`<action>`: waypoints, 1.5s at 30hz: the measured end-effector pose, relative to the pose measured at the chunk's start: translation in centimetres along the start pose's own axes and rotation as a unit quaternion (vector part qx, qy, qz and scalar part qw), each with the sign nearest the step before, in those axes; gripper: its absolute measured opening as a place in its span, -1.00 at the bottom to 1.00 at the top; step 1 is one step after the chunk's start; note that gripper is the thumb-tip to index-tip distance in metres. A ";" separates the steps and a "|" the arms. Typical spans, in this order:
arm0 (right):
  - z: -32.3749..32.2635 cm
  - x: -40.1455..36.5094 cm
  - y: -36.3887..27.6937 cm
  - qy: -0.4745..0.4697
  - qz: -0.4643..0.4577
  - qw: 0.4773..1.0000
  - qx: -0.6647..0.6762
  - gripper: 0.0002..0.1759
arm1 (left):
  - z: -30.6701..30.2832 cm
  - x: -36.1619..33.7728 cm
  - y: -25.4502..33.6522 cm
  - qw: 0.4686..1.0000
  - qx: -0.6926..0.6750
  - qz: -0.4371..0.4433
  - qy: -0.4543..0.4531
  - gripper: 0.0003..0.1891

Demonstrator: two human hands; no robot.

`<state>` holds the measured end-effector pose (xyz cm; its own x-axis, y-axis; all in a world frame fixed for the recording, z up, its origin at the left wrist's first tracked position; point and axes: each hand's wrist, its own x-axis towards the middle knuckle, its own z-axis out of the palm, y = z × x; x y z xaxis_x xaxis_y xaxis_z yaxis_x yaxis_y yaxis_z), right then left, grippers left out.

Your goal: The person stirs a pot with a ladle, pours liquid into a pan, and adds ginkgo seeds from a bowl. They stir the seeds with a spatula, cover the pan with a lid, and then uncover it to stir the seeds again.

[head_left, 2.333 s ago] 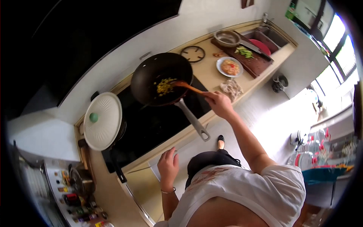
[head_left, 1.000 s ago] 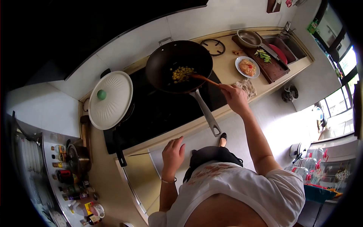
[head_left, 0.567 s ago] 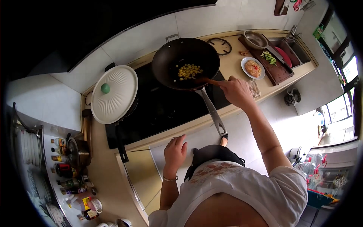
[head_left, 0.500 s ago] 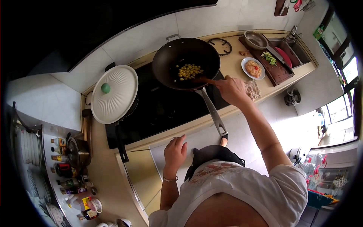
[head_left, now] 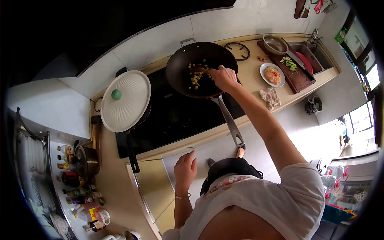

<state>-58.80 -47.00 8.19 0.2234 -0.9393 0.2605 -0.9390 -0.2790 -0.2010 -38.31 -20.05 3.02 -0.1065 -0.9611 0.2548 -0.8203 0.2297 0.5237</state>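
Observation:
A black wok (head_left: 180,72) with a long metal handle sits at the back of the black cooktop (head_left: 168,120). Small yellowish pieces of food (head_left: 195,80) lie spread across its bottom. My right hand (head_left: 225,78) is over the wok's right side, closed around a wooden spatula (head_left: 200,70) whose blade reaches among the pieces. In front of the counter hangs my left hand (head_left: 185,170), fingers apart, holding nothing and touching nothing.
A pan with a cream lid (head_left: 129,100) stands on the left, its black handle past the counter edge. On the right are a plate of meat (head_left: 273,75), a crumpled cloth (head_left: 270,98) and a board (head_left: 298,82) with cut greens. Bottles (head_left: 72,180) line the left shelf.
My right hand has moved left and up over the wok with the spatula. The food pieces have spread out. My left hand has barely moved.

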 end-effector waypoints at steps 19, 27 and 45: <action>-3.1 -3.6 -0.3 0.047 -0.052 0.998 0.011 -0.81 | 0.5 1.4 0.6 0.999 -0.027 0.037 0.012 -0.73; -0.4 3.3 0.5 0.035 -0.022 0.999 0.031 -0.75 | 0.1 -1.5 -0.5 1.000 0.013 -0.023 -0.006 -0.73; -1.0 1.9 2.1 -0.010 -0.100 0.995 0.013 -0.75 | 0.3 0.2 0.8 1.000 -0.008 -0.003 0.009 -0.73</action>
<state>-60.59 -49.18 9.21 0.4109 -0.8682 0.2782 -0.8681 -0.4658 -0.1717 -39.13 -20.07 3.22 -0.0911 -0.9596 0.2661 -0.8118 0.2263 0.5382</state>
